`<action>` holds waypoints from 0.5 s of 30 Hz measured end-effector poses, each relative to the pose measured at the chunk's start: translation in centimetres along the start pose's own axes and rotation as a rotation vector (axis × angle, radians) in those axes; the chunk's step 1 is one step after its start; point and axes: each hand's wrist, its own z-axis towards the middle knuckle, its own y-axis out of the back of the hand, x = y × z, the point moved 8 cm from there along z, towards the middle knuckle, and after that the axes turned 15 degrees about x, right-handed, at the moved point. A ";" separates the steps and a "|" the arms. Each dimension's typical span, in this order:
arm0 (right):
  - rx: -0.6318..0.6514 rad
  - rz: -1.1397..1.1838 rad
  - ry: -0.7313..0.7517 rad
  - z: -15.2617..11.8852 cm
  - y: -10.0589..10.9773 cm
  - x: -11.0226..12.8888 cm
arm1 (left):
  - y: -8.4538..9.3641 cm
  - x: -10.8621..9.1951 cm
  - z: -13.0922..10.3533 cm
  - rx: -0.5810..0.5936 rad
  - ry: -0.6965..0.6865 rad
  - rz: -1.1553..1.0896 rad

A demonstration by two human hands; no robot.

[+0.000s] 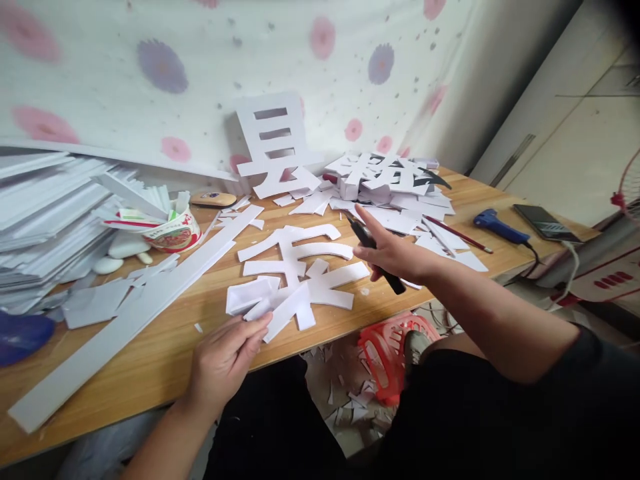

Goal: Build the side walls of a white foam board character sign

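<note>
Left hand (231, 357) pinching white strip (287, 312); right hand (396, 253) holding black cutter (392, 279); character cutout (289, 257) white, flat, branching.

The person there wears a short black sleeve (575, 373), loose dark trousers (280, 427), and nothing on the hands or forearms.

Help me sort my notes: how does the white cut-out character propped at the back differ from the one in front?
The back character stands propped up near the curtain, while the front character lies on the table. The back character has three stacked slots; the front character has open, branching strokes. Both are white cut-outs.
</note>
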 end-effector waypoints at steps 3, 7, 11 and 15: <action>0.008 0.234 0.073 -1.9 -0.1 0.2 | -0.1 -0.1 0.0 -0.017 -0.010 -0.004; -0.057 0.646 0.283 -4.8 0.0 1.9 | -0.1 -0.2 0.0 -0.051 -0.013 -0.027; -0.010 0.791 0.382 -6.5 -1.5 2.7 | -0.2 -0.2 0.0 -0.064 -0.016 -0.049; -0.155 0.595 0.297 -6.3 -3.3 1.6 | -0.2 -0.3 -0.1 -0.080 -0.039 -0.047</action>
